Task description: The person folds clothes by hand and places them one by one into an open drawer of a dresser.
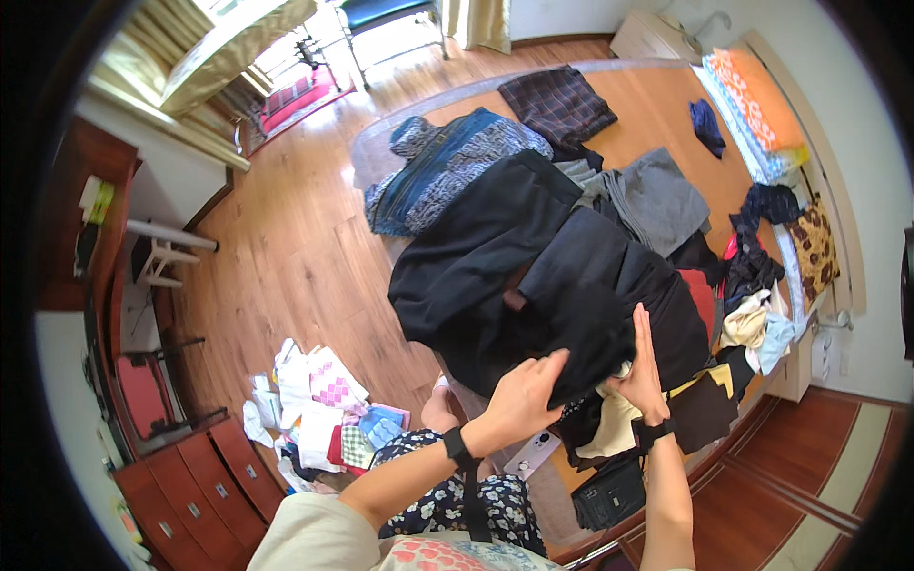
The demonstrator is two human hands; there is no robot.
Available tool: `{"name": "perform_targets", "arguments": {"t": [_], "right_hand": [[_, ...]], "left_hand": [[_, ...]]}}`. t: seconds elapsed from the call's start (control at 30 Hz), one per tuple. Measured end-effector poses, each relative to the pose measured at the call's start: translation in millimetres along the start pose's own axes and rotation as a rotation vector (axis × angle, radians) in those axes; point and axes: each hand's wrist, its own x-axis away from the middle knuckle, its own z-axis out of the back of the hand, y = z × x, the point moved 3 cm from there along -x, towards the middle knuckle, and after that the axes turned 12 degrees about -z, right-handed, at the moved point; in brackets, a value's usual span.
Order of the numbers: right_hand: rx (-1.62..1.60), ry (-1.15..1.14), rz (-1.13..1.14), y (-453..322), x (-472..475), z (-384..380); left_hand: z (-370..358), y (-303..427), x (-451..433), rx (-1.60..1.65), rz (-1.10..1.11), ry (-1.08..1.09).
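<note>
A large black cloth garment [485, 243] lies spread over a pile of clothes on the bed before me. My left hand [525, 396] is at its near edge, thumb and fingers curved around a dark fold; whether they pinch the cloth is unclear. Across that fold, my right hand [639, 367] is held edge-up with straight fingers, alongside the black fabric. A folded dark garment [582, 246] rests on top of the pile. Below my right hand hangs a cream cloth [610, 428]. A phone in a pale case [532, 455] lies at the bed's near edge.
A blue patterned jacket [457, 160], plaid cloth [557, 107] and grey garment [657, 200] spread over the bed [657, 93]. Folded bedding [757, 107] and a leopard-print pillow [814, 246] line the headboard. Several small clothes [328, 414] sit in a heap to my left, near red-brown drawers [200, 492].
</note>
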Motion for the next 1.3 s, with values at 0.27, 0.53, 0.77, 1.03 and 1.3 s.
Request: {"name": "perform_targets", "arguments": {"t": [0.27, 0.53, 0.77, 1.03, 1.3], "right_hand": [[-0.303, -0.426, 0.345, -101, 66, -40], [-0.319, -0.917, 0.607, -248, 196, -152], [-0.342, -1.303, 0.050, -376, 333, -255], [-0.173, -1.457, -0.099, -461, 478, -343], [-0.124, -1.919, -0.391, -545, 621, -388]], "left_hand": [[89, 113, 138, -0.474, -0.096, -0.244], [176, 184, 367, -0.372, 0.318, 0.239], [115, 200, 655, -0.522, 0.821, 1.107], [-65, 161, 779, 0.772, 0.653, 1.631], [-53, 247, 878, 0.903, 0.053, 1.906]]}}
